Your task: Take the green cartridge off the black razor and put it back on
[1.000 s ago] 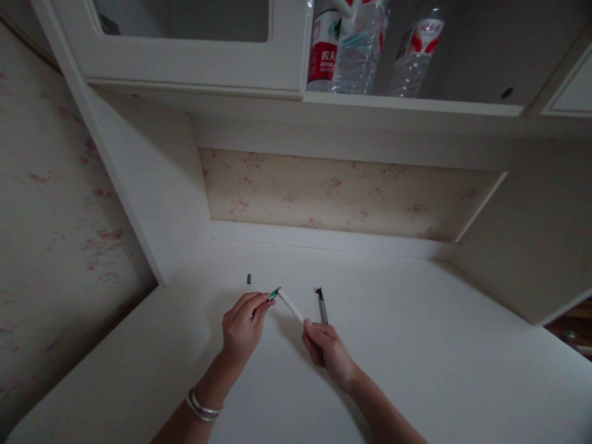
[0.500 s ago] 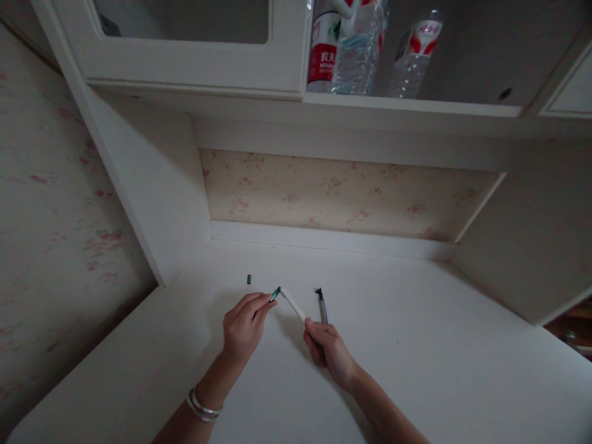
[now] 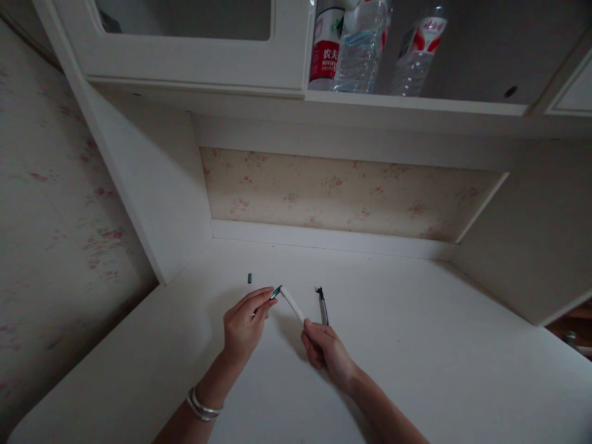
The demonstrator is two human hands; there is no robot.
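In my left hand, fingers pinched together, is a small flat green-and-black piece, its kind too small to make out. My right hand is closed round the lower end of a slim white handle. The handle slants up to the left, and its tip meets the green-and-black piece above the table. Another small dark green piece lies on the table beyond my left hand. Past my right hand lies a thin black-and-silver stick with a black head; my hand partly hides its near end.
The work surface is a white table inside a cabinet unit. Side panels rise at left and right, with a floral back wall behind. Overhead, a shelf holds several plastic bottles, beside a framed cabinet door.
Both hands keep their holds and have barely moved. The left fingers have shifted slightly on the green-and-black piece, and the view has tilted very little.
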